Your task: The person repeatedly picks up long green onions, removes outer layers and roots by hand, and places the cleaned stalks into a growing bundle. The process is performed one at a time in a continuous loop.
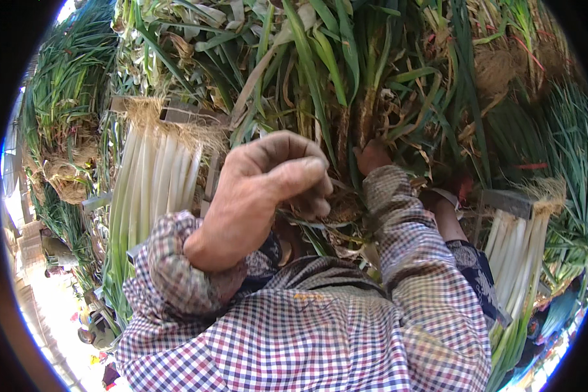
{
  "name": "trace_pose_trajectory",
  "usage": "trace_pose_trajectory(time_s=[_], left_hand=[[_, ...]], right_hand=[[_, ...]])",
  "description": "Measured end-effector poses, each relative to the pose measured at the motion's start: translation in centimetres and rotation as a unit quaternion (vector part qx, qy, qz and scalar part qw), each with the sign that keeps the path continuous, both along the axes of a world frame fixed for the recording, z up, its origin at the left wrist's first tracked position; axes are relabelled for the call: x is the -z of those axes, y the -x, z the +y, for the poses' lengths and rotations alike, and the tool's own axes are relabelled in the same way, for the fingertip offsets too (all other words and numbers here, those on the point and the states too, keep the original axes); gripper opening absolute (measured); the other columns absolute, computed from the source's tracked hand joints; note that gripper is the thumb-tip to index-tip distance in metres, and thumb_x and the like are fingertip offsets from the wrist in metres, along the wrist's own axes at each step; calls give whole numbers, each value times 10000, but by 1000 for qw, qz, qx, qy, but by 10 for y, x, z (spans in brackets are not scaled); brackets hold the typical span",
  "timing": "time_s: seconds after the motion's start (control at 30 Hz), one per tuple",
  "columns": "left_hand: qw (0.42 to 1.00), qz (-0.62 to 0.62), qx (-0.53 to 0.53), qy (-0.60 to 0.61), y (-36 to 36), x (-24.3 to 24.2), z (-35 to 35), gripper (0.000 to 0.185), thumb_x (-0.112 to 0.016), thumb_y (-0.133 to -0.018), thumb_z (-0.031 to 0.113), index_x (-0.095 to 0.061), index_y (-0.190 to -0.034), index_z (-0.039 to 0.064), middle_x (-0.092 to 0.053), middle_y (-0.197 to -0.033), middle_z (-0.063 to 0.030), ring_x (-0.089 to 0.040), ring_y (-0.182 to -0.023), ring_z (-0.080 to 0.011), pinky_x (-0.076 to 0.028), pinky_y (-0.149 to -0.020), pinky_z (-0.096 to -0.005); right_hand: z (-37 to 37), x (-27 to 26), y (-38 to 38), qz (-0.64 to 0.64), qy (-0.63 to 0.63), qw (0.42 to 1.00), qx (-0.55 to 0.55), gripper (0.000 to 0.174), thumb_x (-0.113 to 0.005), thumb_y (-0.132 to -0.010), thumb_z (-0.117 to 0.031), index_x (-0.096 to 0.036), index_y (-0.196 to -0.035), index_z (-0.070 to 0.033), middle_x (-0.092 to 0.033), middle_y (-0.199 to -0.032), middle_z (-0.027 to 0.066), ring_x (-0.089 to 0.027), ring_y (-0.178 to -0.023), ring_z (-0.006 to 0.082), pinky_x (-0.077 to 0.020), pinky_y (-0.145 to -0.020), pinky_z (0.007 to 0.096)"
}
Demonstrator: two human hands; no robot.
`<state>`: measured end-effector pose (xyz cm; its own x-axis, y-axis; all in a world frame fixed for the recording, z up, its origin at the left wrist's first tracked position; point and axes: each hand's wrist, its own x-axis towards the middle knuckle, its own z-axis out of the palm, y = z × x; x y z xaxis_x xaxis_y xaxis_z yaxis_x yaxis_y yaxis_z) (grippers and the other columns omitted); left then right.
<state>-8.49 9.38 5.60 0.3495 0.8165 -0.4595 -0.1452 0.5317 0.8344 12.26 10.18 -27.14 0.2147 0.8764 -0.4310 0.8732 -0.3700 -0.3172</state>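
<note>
My left hand (279,181) is raised in the middle of the view, its fingers curled in and the thumb against the index finger; nothing shows in it. Farther forward, my right hand (372,157) is around the lower part of a soil-stained leek stalk (367,117), its fingers partly hidden by shadow and leaves. Uncleaned leeks with long green leaves (304,63) lie before me in a heap. Left of my left hand, a row of pale, peeled leeks (152,166) rests with its roots (147,110) away from me.
Another row of peeled leeks (512,250) lies at the right, over a metal bar (509,203). Bundled leeks (73,73) stand at the far left, and more (575,137) at the right edge. A person (98,333) is partly visible at lower left.
</note>
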Motion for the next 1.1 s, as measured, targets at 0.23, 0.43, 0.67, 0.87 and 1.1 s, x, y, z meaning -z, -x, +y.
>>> trace_pose_trajectory(time_s=[0.23, 0.43, 0.67, 0.87, 1.1], left_hand=[[996, 3, -3, 90, 8, -6, 8, 153, -591, -884, 125, -575, -973, 2, -645, -810, -102, -651, -647, -164, -538, -563, -271], [998, 0, 28, 54, 3, 1, 6, 155, -601, -882, 142, -577, -944, 2, -640, -770, -83, -639, -623, -149, -529, -561, -251], [997, 42, 66, 0, -28, 31, 14, 201, -601, -880, 167, -587, -952, -20, -631, -768, -79, -626, -634, -147, -514, -566, -259], [998, 42, 16, -32, -66, 55, 19, 369, -628, -880, 285, -619, -1016, -57, -598, -803, -54, -534, -646, -137, -455, -619, -265], [955, -274, -83, 74, -75, 18, 19, 303, -665, -847, 172, -561, -1039, -38, -645, -894, -97, -659, -758, -221, -587, -652, -365]], right_hand=[[31, -43, -43, 233, 164, 947, 150, 680, -621, -835, -245, -326, -1313, 139, -517, -1195, 275, -599, -952, 312, -498, -747, 400], [-52, -88, -46, 542, 64, 758, 356, 393, -713, -789, -216, -515, -1060, -11, -558, -706, 68, -570, -534, 208, -465, -442, 349], [-160, -212, -38, 817, 118, 491, 279, 192, -555, -884, -128, -502, -1044, -35, -385, -567, -17, -352, -427, 88, -330, -382, 254], [-215, -285, -43, 815, 144, 521, 209, 256, -584, -775, -25, -520, -1016, 31, -412, -508, 36, -345, -355, 98, -274, -322, 261], [-236, -277, -39, 776, 159, 594, 143, 334, -603, -820, -100, -531, -1113, 40, -523, -626, 56, -466, -474, 112, -364, -428, 256]])
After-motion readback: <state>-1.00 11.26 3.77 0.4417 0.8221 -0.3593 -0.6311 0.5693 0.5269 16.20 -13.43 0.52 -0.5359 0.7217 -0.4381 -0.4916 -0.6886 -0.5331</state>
